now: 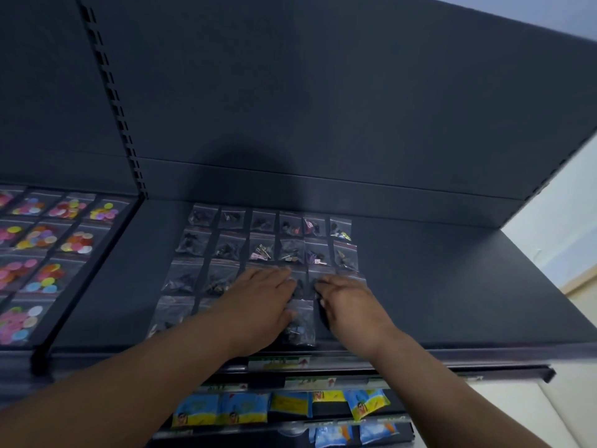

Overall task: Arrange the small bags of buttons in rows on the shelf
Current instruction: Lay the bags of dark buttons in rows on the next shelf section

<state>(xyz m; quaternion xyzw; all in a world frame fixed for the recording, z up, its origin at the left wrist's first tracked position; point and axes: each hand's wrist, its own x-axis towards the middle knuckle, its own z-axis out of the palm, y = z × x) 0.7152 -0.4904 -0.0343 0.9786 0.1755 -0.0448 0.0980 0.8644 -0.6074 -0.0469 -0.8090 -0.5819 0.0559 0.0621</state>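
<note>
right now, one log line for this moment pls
stage: arranging rows | left hand: flat on bags | right hand: flat on bags | front bag: between hands | shelf: right side bare

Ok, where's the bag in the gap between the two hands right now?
In the head view, the bag lies flat near the shelf's front edge, between the left hand and right hand.

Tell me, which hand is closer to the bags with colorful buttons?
Left. The left hand lies on the dark-button bags, on the side toward the colorful bags. The right hand is farther right.
</note>
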